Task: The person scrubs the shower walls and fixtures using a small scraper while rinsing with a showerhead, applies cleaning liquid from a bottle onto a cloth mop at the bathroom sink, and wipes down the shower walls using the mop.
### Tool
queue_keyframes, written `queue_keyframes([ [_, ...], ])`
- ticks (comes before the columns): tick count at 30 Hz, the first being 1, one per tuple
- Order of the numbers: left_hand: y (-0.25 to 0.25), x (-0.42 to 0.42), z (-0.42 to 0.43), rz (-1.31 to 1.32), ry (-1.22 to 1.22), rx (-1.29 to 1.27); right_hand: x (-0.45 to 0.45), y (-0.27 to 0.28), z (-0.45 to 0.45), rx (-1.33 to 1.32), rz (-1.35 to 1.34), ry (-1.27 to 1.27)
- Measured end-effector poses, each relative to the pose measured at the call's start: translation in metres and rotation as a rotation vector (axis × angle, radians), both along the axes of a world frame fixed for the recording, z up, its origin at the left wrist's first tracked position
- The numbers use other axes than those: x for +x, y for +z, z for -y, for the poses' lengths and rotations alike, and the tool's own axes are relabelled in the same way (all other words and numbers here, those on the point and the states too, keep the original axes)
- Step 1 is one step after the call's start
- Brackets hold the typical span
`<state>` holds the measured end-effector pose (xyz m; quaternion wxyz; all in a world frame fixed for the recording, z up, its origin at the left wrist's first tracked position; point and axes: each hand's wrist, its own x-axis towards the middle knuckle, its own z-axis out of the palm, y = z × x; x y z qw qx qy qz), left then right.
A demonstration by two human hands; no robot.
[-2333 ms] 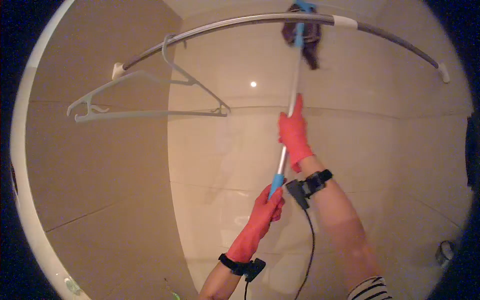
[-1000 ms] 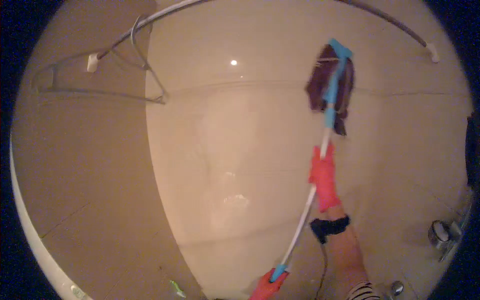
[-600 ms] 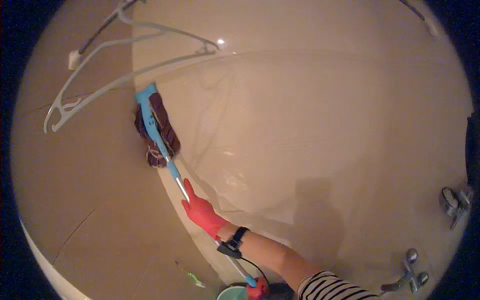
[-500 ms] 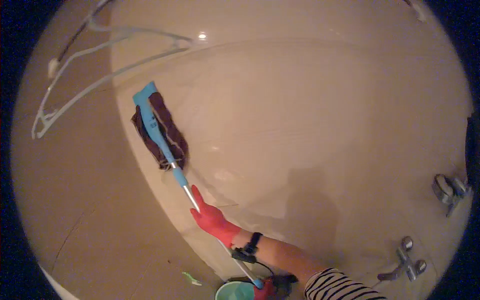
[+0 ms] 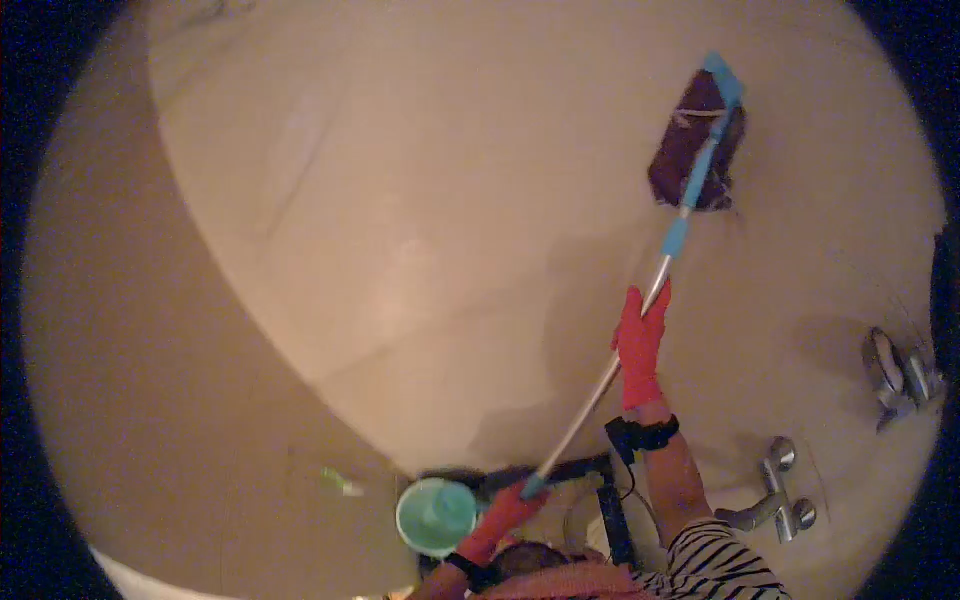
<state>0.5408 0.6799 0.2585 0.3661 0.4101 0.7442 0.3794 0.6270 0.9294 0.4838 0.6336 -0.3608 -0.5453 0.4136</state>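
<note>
My right hand, in a red rubber glove, is wrapped round the metal pole of a mop. Lower down, my left hand, gloved the same way, grips the blue lower end of that pole. The blue mop head carries a dark purple cloth and lies against the beige wall at the upper right. Both wrists wear black straps.
A mint green bucket is beside my left hand, near a dark frame. A wall tap and a shower holder are at the right. A small green item is at the lower left.
The mop head has swung from the left across the wall to the upper right, and my right hand has gone right with the pole. The view has tilted down, showing more of the bucket.
</note>
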Motion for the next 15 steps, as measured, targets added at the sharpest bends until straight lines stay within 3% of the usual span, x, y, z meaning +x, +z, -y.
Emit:
queue_keyframes([
  [2,0.007,-0.052,0.081,-0.105,0.227,0.050,-0.072,-0.005,0.063,-0.166,-0.102,0.187],
  [4,-0.125,-0.013,0.102,-0.284,0.403,-0.036,-0.053,-0.148,0.085,-0.269,-0.108,0.385],
  [5,-0.141,-0.016,0.135,-0.343,0.459,-0.069,-0.072,-0.157,0.120,-0.317,-0.070,0.492],
  [7,-0.187,-0.032,0.221,-0.201,0.622,-0.176,-0.130,-0.194,0.180,-0.021,0.170,0.563],
  [8,-0.184,-0.021,0.241,-0.165,0.672,-0.129,-0.160,-0.212,0.209,0.135,0.263,0.579],
  [11,-0.150,-0.027,0.322,0.118,0.838,0.041,-0.223,-0.178,0.304,0.031,0.386,0.918],
  [12,-0.159,-0.031,0.347,0.225,0.891,-0.158,-0.243,-0.171,0.330,0.041,0.452,0.983],
  [15,-0.178,-0.026,0.392,0.590,0.844,-0.167,-0.288,-0.169,0.376,-0.037,0.514,1.113],
])
